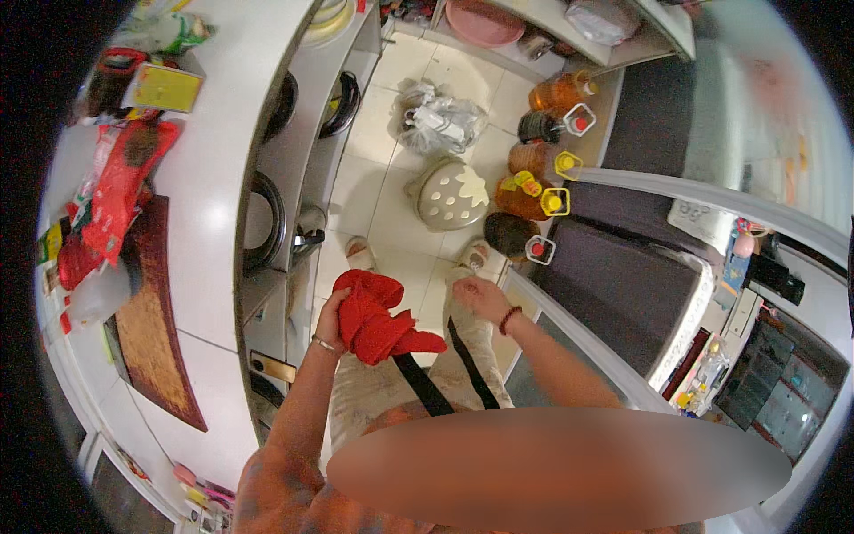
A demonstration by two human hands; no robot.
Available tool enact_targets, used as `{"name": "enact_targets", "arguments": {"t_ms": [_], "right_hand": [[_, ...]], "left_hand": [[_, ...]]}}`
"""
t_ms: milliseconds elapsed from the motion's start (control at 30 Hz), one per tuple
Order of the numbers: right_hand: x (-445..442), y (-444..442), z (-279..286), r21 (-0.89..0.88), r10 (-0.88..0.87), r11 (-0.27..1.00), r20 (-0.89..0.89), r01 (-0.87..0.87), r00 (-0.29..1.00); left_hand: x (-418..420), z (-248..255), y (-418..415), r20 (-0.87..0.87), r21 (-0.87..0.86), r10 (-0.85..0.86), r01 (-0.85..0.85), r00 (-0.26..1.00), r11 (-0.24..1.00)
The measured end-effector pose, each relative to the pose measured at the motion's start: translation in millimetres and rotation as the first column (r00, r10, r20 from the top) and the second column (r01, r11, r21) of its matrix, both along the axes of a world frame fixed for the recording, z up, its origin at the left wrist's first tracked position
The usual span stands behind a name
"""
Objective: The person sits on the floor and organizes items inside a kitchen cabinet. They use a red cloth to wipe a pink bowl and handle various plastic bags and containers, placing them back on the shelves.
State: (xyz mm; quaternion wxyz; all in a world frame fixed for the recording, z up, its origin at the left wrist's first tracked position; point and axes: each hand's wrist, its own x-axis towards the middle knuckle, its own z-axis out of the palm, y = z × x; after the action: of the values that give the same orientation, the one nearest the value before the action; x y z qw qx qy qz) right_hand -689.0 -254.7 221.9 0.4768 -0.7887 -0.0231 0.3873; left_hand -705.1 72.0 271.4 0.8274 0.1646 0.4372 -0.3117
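Bunched red cloth (377,324) hangs in my left hand (330,320), in front of my left thigh; its lower folds point to the right. My right hand (477,297) is beside the right knee, fingers partly curled, apart from the cloth; whether anything lies inside it cannot be made out. Two black straps hang down over my light trousers. On the tiled floor beyond my feet sits a round strawberry-patterned stool or container (452,195), with clear plastic bags (444,120) behind it.
Large oil and sauce bottles (527,193) stand in a row on the right. At left, a white counter (220,200) holds a wooden cutting board (157,320) and red food packages (127,180), above shelves with pans (263,220). A pink basin (486,23) rests on the far shelf.
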Motion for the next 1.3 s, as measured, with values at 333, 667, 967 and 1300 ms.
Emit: {"name": "enact_targets", "arguments": {"t_ms": [333,667,967,1300], "right_hand": [[159,-34,-232,-0.671,0.372,0.684,-0.014,-0.285,0.928],[229,-26,-338,-0.733,0.394,0.645,0.076,-0.216,0.916],[117,28,-321,-0.65,0.558,0.634,0.01,-0.419,0.83],[-63,68,-314,-0.425,0.702,0.632,-0.04,-0.648,0.711]], "left_hand": [[-57,-169,-48,-0.137,0.047,0.29,-0.287,0.947,0.957],[-61,-269,-69,-0.003,0.153,0.307,-0.303,0.952,0.941],[-50,-310,-50,0.043,0.211,0.415,-0.414,0.909,0.886],[-2,-308,-20,0.115,0.432,0.413,-0.42,0.903,0.798]]}}
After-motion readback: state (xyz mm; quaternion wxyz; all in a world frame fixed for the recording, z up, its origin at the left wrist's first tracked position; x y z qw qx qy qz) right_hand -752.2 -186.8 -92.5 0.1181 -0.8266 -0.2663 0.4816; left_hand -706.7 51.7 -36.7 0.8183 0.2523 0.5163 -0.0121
